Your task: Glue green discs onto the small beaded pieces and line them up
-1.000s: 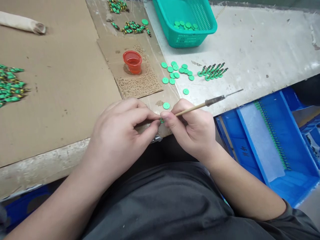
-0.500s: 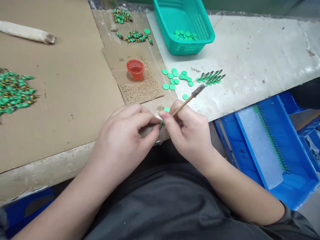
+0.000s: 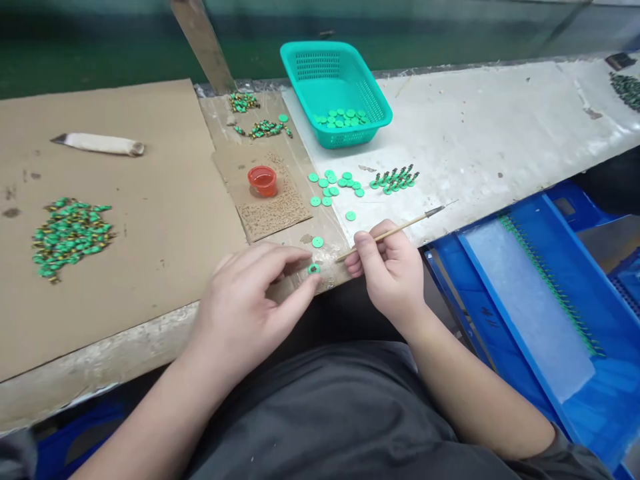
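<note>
My left hand (image 3: 250,293) rests at the table's front edge, its thumb and forefinger parted around a green disc (image 3: 313,269) with a small dark piece on top. The fingertips are beside the disc, and I see no grip on it. My right hand (image 3: 393,270) pinches a thin paintbrush (image 3: 400,228) with a wooden handle. Its dark bristle end points right, away from the disc, and the handle's butt end points left. Just beyond the left fingertips lies another green disc (image 3: 317,242), flat on the table. A red cup (image 3: 263,181) of liquid stands farther back on stained cardboard (image 3: 273,217).
Loose green discs (image 3: 330,191) lie beside rows of upright dark figures on discs (image 3: 395,180). Behind is a teal basket (image 3: 375,130) holding discs. Piles of green-and-gold pieces (image 3: 75,233) and a cloth-wrapped tool (image 3: 100,143) sit left. A blue crate (image 3: 545,373) is lower right.
My left thumb and forefinger have parted from the small piece, leaving it on the disc. My right hand has drawn back to the right with the paintbrush, now tilted flatter. The view has tipped upward.
</note>
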A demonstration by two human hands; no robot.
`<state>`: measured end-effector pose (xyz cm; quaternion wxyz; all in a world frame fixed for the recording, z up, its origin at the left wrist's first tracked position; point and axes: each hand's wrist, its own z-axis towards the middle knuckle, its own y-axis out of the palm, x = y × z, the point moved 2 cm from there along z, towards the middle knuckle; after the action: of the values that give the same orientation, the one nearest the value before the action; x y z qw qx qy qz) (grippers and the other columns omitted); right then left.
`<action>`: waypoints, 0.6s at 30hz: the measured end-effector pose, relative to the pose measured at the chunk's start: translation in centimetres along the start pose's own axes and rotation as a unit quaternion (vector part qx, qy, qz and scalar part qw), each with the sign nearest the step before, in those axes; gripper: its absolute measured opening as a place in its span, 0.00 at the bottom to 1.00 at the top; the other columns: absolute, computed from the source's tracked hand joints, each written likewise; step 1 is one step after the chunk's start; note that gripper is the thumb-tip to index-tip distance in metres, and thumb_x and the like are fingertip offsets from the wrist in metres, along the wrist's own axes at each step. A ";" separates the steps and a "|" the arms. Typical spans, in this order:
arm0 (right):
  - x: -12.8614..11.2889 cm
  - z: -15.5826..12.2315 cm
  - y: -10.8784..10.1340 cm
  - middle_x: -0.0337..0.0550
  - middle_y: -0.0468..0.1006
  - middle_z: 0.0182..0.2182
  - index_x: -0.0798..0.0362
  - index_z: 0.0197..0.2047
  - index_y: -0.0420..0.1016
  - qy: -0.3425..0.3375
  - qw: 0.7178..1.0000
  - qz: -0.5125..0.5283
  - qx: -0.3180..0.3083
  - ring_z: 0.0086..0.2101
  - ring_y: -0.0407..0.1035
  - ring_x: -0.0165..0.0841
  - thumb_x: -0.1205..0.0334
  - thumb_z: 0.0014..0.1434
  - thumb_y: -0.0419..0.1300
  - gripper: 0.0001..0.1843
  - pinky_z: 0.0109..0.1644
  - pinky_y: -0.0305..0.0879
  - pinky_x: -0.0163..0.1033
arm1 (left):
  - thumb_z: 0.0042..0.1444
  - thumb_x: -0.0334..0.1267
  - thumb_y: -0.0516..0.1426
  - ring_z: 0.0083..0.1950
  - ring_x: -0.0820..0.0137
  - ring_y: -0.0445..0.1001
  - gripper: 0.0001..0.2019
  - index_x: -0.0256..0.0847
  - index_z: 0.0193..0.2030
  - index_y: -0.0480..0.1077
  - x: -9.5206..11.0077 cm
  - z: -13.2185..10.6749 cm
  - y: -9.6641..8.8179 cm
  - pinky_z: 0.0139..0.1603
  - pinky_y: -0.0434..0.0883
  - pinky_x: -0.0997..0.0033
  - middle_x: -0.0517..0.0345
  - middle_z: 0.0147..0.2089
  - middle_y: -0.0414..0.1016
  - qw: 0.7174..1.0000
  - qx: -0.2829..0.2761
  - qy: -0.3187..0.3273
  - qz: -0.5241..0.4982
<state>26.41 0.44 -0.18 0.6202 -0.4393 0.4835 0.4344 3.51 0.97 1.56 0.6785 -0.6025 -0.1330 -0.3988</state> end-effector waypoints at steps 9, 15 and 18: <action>0.0 -0.2 -0.2 0.40 0.89 0.27 0.46 0.37 0.75 -0.006 1.000 0.000 -0.028 0.26 0.87 0.34 0.46 0.81 0.69 0.20 0.34 0.87 0.35 | 0.62 0.69 0.73 0.39 0.59 0.88 0.23 0.51 0.40 0.91 1.5 1.9 -2.6 0.45 0.89 0.60 0.54 0.39 0.92 0.950 -0.008 -0.208 -0.234; 0.2 -0.2 0.0 0.42 0.91 0.28 0.45 0.37 0.74 -0.005 0.999 -0.006 -0.049 0.26 0.88 0.37 0.43 0.82 0.67 0.22 0.35 0.88 0.37 | 0.58 0.76 0.74 0.38 0.57 0.89 0.28 0.52 0.36 0.92 2.8 2.7 -4.3 0.47 0.91 0.58 0.52 0.36 0.91 0.953 -0.011 -0.189 -0.238; 0.3 -0.2 0.0 0.43 0.91 0.28 0.45 0.37 0.75 -0.024 0.998 -0.009 -0.053 0.26 0.88 0.37 0.43 0.83 0.65 0.23 0.35 0.86 0.37 | 0.58 0.78 0.72 0.39 0.55 0.90 0.29 0.52 0.36 0.92 2.8 3.3 -4.2 0.46 0.91 0.58 0.51 0.37 0.92 0.962 -0.026 -0.172 -0.209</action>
<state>26.42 0.27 -0.47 0.6115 -0.4649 0.4406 0.4645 3.33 3.13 7.16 0.5309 -0.6384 -0.3601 -0.4253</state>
